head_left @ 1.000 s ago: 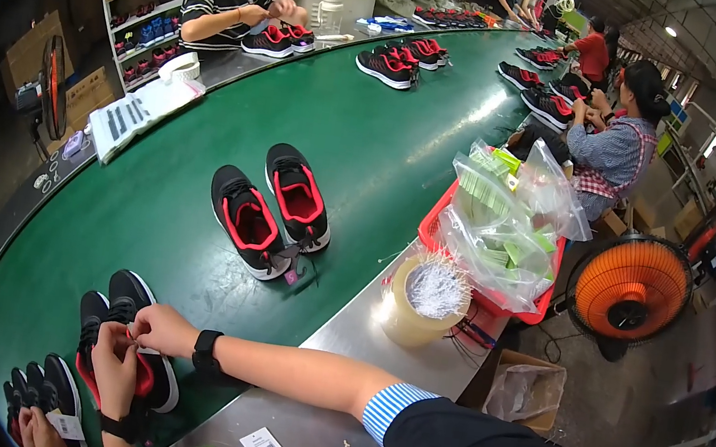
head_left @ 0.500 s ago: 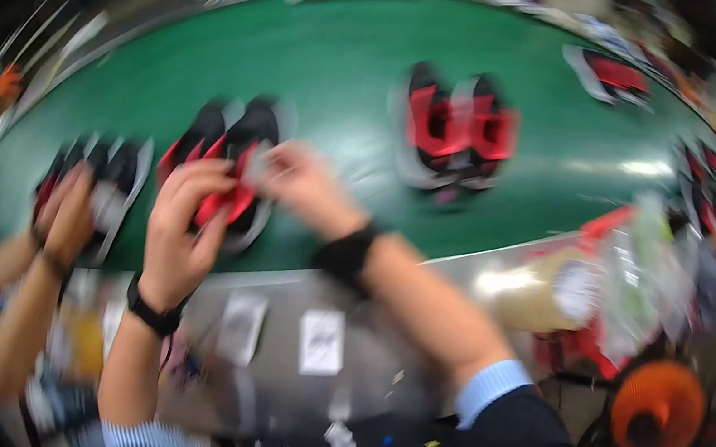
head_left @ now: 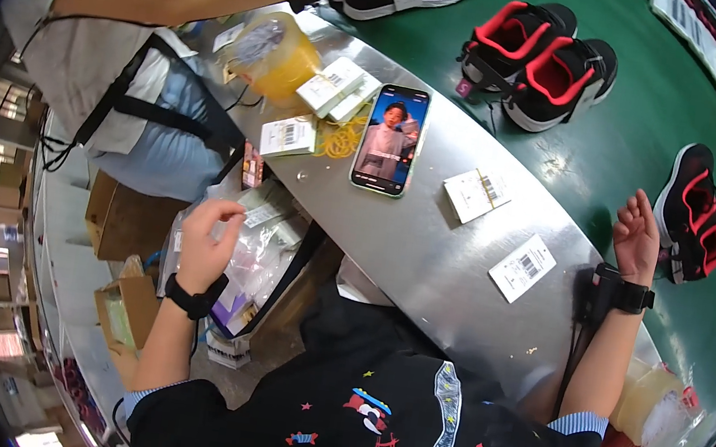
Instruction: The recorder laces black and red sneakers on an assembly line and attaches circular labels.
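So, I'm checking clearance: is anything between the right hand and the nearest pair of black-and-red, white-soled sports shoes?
Nothing visible does. The bare right hand is close beside the black-and-red shoes, which rest on the smooth green work surface; whether they touch is hard to tell.

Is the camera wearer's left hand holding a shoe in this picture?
No, the left hand is by the clear plastic bag, well apart from the shoes on the green surface.
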{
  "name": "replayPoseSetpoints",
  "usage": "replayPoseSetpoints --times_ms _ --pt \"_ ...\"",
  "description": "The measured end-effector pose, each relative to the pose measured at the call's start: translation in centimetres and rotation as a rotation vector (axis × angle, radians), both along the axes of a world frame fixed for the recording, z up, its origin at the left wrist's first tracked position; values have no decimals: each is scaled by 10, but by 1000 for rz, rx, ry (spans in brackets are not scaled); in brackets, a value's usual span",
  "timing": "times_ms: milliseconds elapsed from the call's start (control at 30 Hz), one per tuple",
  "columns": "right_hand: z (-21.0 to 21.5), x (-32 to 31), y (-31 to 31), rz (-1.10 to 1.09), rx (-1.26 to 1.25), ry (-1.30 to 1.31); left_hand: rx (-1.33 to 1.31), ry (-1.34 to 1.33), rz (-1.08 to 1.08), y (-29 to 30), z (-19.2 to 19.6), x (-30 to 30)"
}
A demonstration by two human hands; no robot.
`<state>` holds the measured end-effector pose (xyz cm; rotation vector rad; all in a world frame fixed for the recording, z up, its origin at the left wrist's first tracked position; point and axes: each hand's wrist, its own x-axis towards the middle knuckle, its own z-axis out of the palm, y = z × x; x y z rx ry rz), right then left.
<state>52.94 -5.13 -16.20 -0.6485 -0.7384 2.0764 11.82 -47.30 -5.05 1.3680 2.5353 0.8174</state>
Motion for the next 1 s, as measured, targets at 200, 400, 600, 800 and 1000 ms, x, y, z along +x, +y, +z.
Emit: replayPoseSetpoints --times_ms 200,400,600,800,1000 --pt "-11 13 3 -7 -93 12 -662 368 -65 -46 -63 -16" --pt "-14 15 8 -13 -84 -33 -381 231 162 -70 -101 -65" --pt "-15 20 9 -25 -96 -41 1 216 405 -50 -65 -108" --pt "-15 19 7 -71 -103 -114 -27 450 431 -75 -43 -115" --pt "-16 20 9 -65 -101 -101 -330 376 319 -132 -93 -121"
